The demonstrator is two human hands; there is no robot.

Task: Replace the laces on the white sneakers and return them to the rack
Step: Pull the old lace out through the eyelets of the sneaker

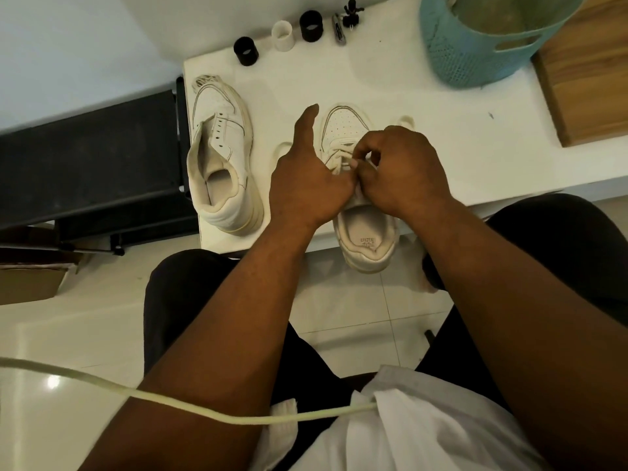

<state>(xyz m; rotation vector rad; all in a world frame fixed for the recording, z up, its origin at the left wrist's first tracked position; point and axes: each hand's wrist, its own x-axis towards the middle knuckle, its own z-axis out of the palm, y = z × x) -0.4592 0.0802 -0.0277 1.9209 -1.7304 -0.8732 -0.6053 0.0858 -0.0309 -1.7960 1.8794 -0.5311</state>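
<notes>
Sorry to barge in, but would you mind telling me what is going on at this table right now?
A seated person is lacing a white sneaker at the near edge of the white table. The right hand pinches the lace over the eyelets, while the left hand steadies the shoe, forefinger extended. The second sneaker lies to the left with empty eyelets. A teal basket stands at the far end.

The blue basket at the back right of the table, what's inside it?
The blue basket is cut off by the frame's top edge. Only its bare inner wall and a sliver of something pale at the rim show; its bottom and contents cannot be seen.
</notes>
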